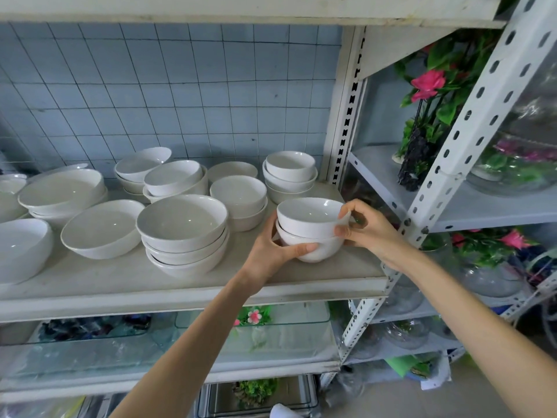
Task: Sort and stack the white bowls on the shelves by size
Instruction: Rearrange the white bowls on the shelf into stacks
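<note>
Both hands are on a nested pair of small deep bowls near the front right corner of the shelf. Left hand cups the lower bowl, with the thumb laid across its front wall and the fingers curled round behind. Right hand pinches the right rim of the upper bowl between thumb and curled fingers. The upper bowl sits level inside the lower. Both are plain glossy white. Whether the pair's foot touches the board cannot be told.

Other white stock on the same shelf, largest first:
- One large deep bowl at the left edge, cut by the frame.
- A stack of wide bowls behind it.
- A single wide shallow bowl towards the front.
- A stack of medium bowls at front centre, just beside the left hand.
- A loosely nested group behind that, some tilted.
- A short stack mid-shelf, with a shallow dish behind.
- A stack of small deep bowls at the rear right corner, similar in size to the held pair.

The shelf board is off-white and scuffed, with grime along its front edge. A pale blue tiled wall stands behind it. White perforated steel uprights carry the boards. The adjoining rack on the right holds artificial pink flowers and glass bowls. The board below holds glass trays.
</note>
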`<state>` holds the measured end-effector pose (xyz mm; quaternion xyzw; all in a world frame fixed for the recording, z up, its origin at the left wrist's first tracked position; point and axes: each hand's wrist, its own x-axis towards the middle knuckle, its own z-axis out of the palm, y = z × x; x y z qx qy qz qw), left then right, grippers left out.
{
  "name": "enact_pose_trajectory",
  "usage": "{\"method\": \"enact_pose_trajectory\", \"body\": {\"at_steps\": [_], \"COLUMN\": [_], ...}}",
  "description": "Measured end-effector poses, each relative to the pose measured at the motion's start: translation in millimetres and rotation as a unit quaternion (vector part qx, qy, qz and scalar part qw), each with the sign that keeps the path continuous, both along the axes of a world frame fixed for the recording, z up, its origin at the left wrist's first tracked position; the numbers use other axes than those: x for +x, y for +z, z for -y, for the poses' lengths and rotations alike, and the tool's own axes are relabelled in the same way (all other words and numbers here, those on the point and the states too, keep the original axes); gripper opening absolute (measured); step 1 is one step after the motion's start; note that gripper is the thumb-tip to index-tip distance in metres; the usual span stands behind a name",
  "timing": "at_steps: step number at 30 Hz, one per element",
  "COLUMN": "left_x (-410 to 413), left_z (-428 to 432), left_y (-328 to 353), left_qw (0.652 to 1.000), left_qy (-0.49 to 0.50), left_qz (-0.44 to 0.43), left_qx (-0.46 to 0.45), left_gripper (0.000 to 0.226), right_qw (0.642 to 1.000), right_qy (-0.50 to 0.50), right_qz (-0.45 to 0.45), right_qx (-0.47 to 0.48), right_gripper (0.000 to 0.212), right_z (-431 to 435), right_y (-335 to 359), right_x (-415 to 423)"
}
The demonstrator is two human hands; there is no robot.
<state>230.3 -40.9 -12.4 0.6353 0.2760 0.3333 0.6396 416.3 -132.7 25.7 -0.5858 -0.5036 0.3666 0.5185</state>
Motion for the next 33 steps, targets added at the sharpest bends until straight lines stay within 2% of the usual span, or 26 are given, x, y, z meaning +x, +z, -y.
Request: {"method": "enact_pose_trajectory", "body": {"at_steps": [3,10,15,18,23,27,31,33], "left_x": [1,6,11,15,22,27,33,33], "left_z": [0,1,0,-1,-3,-2,-2,-1], "left_y": [1,17,33,40,47,44,32,24], "left_qw": [0.999,0.996,0.993,0.993,0.995,0.996,0.997,0.997], "left_qy": [0.020,0.043,0.049,0.035,0.014,-0.003,0.006,0.004], "left_qz": [0.012,0.037,0.053,0.058,0.063,0.068,0.058,0.048], "left_qx": [-0.037,-0.073,-0.096,-0.094,-0.077,-0.060,-0.054,-0.054], "left_gripper": [0.082,0.065,0.060,0.040,0.027,0.051,0.074,0.084], "right_qw": [1.000,0.999,0.997,0.996,0.996,0.997,0.996,0.995], "right_qy": [-0.006,-0.040,-0.079,-0.088,-0.082,-0.065,-0.045,-0.042], "right_qz": [-0.015,0.027,0.003,0.007,-0.017,-0.043,-0.075,-0.089], "right_qx": [0.007,-0.010,0.000,0.006,0.012,0.016,0.022,0.028], "right_gripper": [0.030,0.045,0.048,0.049,0.045,0.050,0.075,0.079], "right_z": [-5,-15,-16,-16,-11,-5,1,3], "right_y": [7,30,45,50,55,48,31,19], "right_x": [-7,-16,-19,-16,-7,4,13,15]}}
